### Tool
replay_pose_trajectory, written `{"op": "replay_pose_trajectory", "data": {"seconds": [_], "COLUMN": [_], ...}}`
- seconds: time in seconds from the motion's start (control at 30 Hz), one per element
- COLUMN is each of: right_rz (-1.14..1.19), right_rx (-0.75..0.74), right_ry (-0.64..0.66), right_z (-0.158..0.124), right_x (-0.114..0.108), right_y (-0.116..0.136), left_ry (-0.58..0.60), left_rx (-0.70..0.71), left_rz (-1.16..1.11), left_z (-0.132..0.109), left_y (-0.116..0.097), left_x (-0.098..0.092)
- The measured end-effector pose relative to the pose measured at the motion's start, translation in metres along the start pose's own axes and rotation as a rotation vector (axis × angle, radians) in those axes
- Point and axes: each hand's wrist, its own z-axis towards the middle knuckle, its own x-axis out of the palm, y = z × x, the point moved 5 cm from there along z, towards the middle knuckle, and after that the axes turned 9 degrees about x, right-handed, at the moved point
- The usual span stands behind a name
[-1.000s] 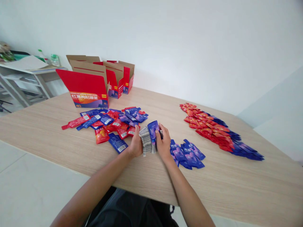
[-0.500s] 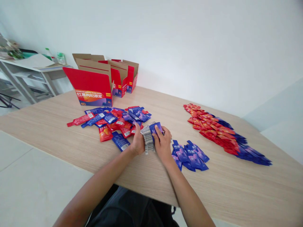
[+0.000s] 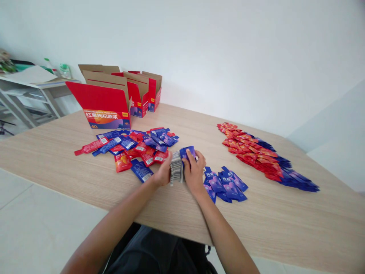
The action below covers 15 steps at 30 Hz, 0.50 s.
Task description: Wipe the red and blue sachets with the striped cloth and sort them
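Both hands clamp an upright stack of blue sachets (image 3: pixel 179 166) standing on edge on the wooden table (image 3: pixel 182 213). My left hand (image 3: pixel 163 172) presses its left side and my right hand (image 3: pixel 194 172) its right side, fingers curled over the top. A loose heap of red and blue sachets (image 3: pixel 134 146) lies just left of the hands. A small pile of blue sachets (image 3: pixel 226 184) lies flat to the right of my right hand.
A long row of red and blue sachets (image 3: pixel 262 156) runs along the table's right side. Three open red cartons (image 3: pixel 104 102) stand at the far left of the table. A grey shelf unit (image 3: pixel 31 95) stands beyond the table's left end.
The hands have squeezed the stack tighter, and it looks more compact and upright than a second ago. The view shifted slightly; the piles stay where they were.
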Motion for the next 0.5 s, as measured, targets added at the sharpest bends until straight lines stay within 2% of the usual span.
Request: {"op": "replay_pose_trajectory", "data": {"seconds": [0.1, 0.2, 0.37, 0.43, 0.5], "right_rz": [0.056, 0.127, 0.354, 0.464, 0.363], "right_rx": [0.109, 0.204, 0.321, 0.397, 0.482], "right_ry": [-0.074, -0.093, -0.035, -0.021, 0.013], "right_z": [0.006, 0.01, 0.014, 0.017, 0.023], "right_x": [-0.007, -0.011, -0.007, -0.005, -0.007], "right_y": [-0.009, -0.016, -0.021, -0.03, -0.045], "left_ry": [0.098, 0.067, -0.246, -0.352, -0.473], "left_rx": [0.086, 0.217, 0.338, 0.338, 0.322], "left_rz": [0.308, 0.489, 0.537, 0.509, 0.45], "left_z": [-0.004, -0.003, 0.009, 0.012, 0.013], "left_y": [0.014, 0.017, 0.009, 0.004, -0.004], "left_x": [0.005, 0.009, -0.006, -0.015, -0.024]}}
